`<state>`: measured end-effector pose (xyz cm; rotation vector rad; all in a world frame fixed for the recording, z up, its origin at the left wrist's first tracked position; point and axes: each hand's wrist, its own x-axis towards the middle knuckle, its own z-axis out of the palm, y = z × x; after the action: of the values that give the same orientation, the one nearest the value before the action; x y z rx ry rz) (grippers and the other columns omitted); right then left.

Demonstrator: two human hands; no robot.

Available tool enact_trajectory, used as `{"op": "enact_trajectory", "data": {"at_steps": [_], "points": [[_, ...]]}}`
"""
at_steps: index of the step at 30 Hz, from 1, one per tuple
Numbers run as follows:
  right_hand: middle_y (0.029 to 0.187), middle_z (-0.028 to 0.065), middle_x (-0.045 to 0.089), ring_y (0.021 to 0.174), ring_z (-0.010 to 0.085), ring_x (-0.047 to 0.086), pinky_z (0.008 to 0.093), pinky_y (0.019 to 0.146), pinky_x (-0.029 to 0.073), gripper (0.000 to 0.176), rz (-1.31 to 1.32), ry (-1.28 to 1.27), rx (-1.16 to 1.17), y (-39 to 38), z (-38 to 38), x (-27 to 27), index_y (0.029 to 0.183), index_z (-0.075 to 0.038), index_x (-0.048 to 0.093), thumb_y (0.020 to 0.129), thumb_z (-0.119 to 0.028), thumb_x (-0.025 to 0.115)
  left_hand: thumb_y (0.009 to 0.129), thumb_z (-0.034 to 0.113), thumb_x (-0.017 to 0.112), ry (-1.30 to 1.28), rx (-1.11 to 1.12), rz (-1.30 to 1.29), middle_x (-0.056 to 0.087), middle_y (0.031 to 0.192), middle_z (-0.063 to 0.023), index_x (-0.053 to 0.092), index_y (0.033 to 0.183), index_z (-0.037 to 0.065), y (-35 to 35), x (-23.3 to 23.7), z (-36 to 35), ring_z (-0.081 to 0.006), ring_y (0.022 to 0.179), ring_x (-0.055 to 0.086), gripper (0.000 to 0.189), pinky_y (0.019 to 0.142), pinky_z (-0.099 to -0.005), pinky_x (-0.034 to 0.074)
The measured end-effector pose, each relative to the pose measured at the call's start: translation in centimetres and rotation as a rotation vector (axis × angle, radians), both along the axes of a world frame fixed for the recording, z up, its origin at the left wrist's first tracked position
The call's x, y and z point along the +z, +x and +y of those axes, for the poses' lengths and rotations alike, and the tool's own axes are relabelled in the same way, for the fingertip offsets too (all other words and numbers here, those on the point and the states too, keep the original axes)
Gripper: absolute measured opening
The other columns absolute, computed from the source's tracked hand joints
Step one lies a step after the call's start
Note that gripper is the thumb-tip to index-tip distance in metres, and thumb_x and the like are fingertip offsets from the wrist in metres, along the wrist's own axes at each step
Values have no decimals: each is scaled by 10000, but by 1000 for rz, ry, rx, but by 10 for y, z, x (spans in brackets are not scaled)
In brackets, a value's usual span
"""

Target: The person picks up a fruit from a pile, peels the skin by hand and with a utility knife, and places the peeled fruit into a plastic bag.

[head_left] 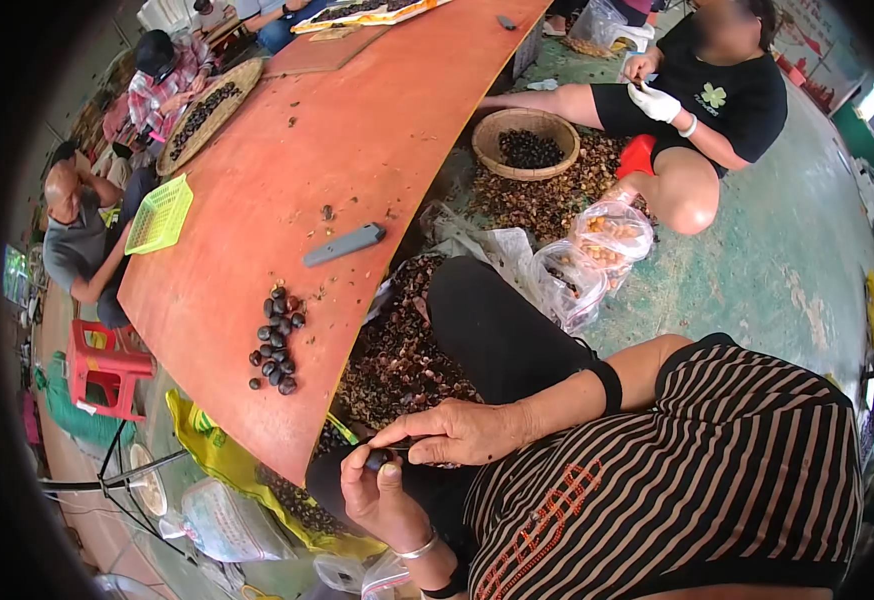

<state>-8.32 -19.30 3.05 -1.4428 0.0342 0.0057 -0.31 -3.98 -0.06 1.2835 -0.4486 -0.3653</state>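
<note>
Currently, I read the left hand (385, 495) as closed on one dark nut (376, 461), held just off the orange table (287, 200) at its near corner. The right hand (457, 432) lies directly above, fingertips pinched together against the nut's upper side. The nut looks round, with no clear long axis.

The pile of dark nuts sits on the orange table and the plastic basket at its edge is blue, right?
Not quite. The head view shows the plastic basket at the edge of the orange table is green, not blue. The pile of dark nuts does sit on that table.
</note>
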Motion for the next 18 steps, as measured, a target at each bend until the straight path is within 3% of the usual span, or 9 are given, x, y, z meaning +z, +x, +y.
{"op": "enact_trajectory", "data": {"at_steps": [1, 2, 4, 5, 9, 10, 12, 15, 18], "points": [[1007, 107, 627, 941, 171, 607, 299, 820, 463, 401, -42, -97, -28, 0, 1, -6, 1303, -69, 436, 919, -157, 513, 811, -14, 625, -10, 5, 9, 606, 970, -82, 539, 1131, -20, 0, 2, -2, -142, 827, 571, 331, 773, -256, 478], [1007, 107, 627, 941, 171, 607, 299, 820, 463, 401, -44, -97, -32, -1, 2, -11, 1303, -69, 436, 919, -157, 513, 812, -11, 629, -21, 13, 19, 608, 974, -85, 537, 1138, -20, 0, 4, -3, -143, 830, 572, 339, 775, -258, 479], [731, 32, 539, 654, 79, 514, 243, 619, 423, 444, -63, 17, 8, 0, 7, -20, 1329, -72, 400, 908, -130, 527, 808, -27, 621, -21, -4, 7, 609, 987, -92, 535, 1140, -24, 2, -2, 0, -153, 842, 576, 343, 781, -262, 480], [622, -30, 381, 551, 33, 345, 216, 517, 324, 470, -132, 87, -18, 2, 10, -26, 1346, -74, 375, 902, -102, 526, 803, -39, 619, 4, -11, -14, 609, 987, -95, 536, 1136, -26, 3, -3, 1, -157, 846, 579, 344, 784, -264, 481], [605, -32, 402, 541, 16, 375, 208, 509, 341, 452, -54, 89, 12, -1, 5, -33, 1334, -84, 395, 900, -96, 519, 771, -83, 619, 79, -11, -88, 609, 982, -98, 555, 1083, -30, 8, -12, 2, -160, 835, 587, 323, 788, -260, 482], [712, 21, 529, 636, 53, 495, 232, 590, 415, 437, 39, 71, 36, -4, 1, -27, 1326, -90, 409, 900, -94, 509, 772, -80, 621, 93, -10, -66, 608, 982, -96, 558, 1074, -29, 5, -11, 0, -156, 836, 587, 313, 788, -260, 482], [947, 86, 603, 834, 118, 573, 274, 743, 453, 425, -251, -140, -197, 6, 7, -42, 1320, -87, 417, 904, -108, 502, 786, -59, 625, 101, -40, -88, 603, 989, -86, 559, 1067, -26, 2, -10, -4, -145, 855, 581, 291, 791, -258, 480], [1134, 112, 572, 987, 163, 561, 304, 856, 431, 427, -162, -83, -121, 2, 4, -42, 1326, -85, 402, 912, -125, 497, 791, -56, 622, 66, 2, -45, 602, 984, -79, 545, 1094, -20, -2, -5, -12, -144, 853, 583, 314, 780, -259, 484], [1101, 111, 579, 959, 160, 568, 303, 845, 437, 438, -32, -40, -49, -1, 2, -19, 1338, -96, 387, 914, -128, 492, 801, -59, 613, -8, 82, 61, 603, 968, -76, 528, 1120, -14, -2, 6, -19, -143, 851, 586, 333, 770, -254, 491]]}}
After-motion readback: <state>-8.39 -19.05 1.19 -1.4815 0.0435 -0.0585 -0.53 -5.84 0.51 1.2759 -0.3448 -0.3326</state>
